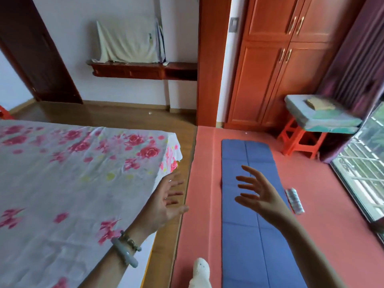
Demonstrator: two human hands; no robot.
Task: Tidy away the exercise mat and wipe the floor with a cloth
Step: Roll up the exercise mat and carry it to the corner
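A long blue exercise mat (247,163) lies flat and unrolled on the pink floor (203,163), running away from me. A small rolled striped cloth (295,201) rests on the floor just right of the mat. My right hand (255,194) hovers above the mat's middle, fingers spread, holding nothing. Over the bed's corner floats my left hand (166,200), palm up and fingers spread, also holding nothing; bracelets circle its wrist.
A bed with a floral sheet (72,173) fills the left. An orange stool (301,140) carrying folded cushions stands at the back right, beside a wooden wardrobe (270,69). A window with bars (365,159) lines the right. My white-socked foot (200,271) is at the bottom.
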